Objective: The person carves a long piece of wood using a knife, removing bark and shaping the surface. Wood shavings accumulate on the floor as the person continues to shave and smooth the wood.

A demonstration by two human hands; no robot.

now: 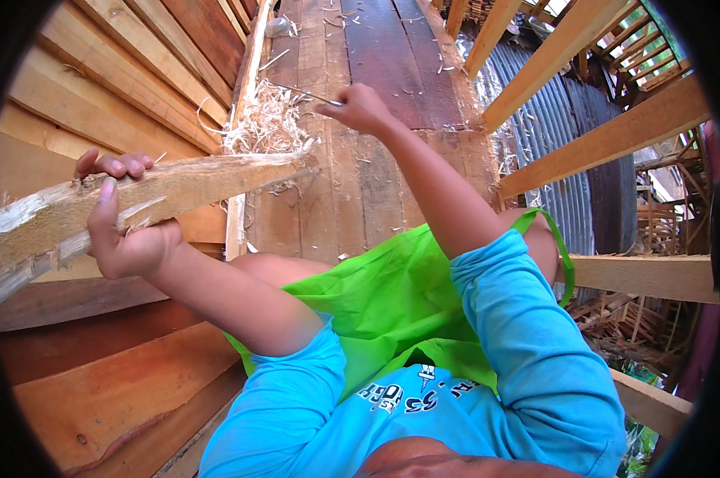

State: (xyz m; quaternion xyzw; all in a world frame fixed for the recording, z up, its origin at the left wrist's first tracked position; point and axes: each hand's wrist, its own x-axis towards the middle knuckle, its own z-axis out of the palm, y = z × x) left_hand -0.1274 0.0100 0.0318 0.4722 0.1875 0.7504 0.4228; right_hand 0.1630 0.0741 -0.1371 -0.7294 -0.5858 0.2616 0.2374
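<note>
On the left, my left hand [141,247] grips a rough length of timber [217,177] from below. Its thumb presses the near face while the fingertips curl over the upper edge. The timber has splintered, pale edges and tapers toward its right end. Ahead of me, my right hand [361,110] is closed around a slim metal tool [308,95], whose thin shaft points left; I cannot tell its exact kind. Below the tool, a heap of curly wood shavings [268,119] lies against a raised wooden edge.
Wooden planks [328,187] make up the floor, scattered with shavings. Boards [121,72] line the left side. Wooden rails [607,143] run along the right, with corrugated metal sheets [551,127] beyond them. A green apron [384,303] covers my lap.
</note>
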